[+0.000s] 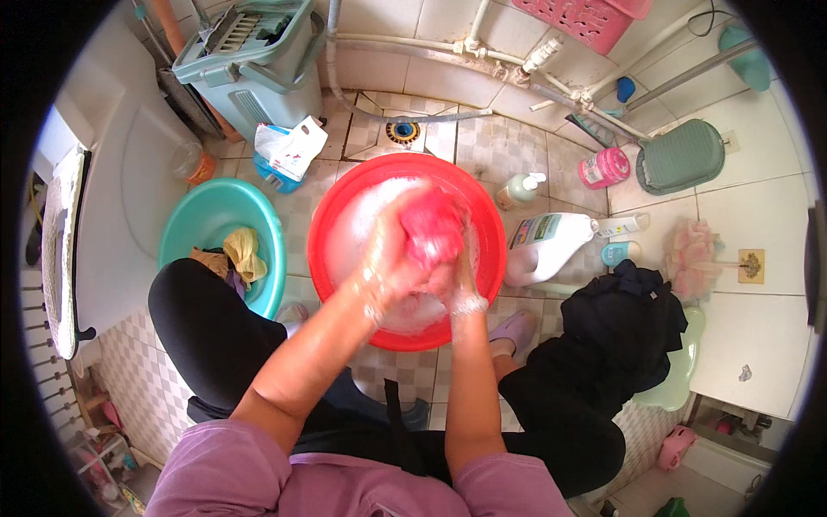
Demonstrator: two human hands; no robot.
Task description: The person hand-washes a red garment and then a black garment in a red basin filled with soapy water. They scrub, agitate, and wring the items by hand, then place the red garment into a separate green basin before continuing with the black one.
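Note:
A red plastic basin [321,213] of sudsy water [362,210] stands on the tiled floor before me. Above the suds, a wet, bright pink-red cloth [434,223] is bunched between my hands, blurred by motion. My left hand [391,249] grips it from the left side of the picture, with foam on the wrist; this arm comes from the lower left. My right hand [455,268] holds its lower right side, with suds round that wrist too. The fingers are partly hidden by the cloth and blur.
A teal basin [278,278] with small garments [245,258] stands left. On the right are a pump bottle [520,189], a white detergent bottle [549,242] and black clothing [614,323] over a pale green basin [688,362]. A mop bucket [258,90] and floor drain [403,132] are beyond.

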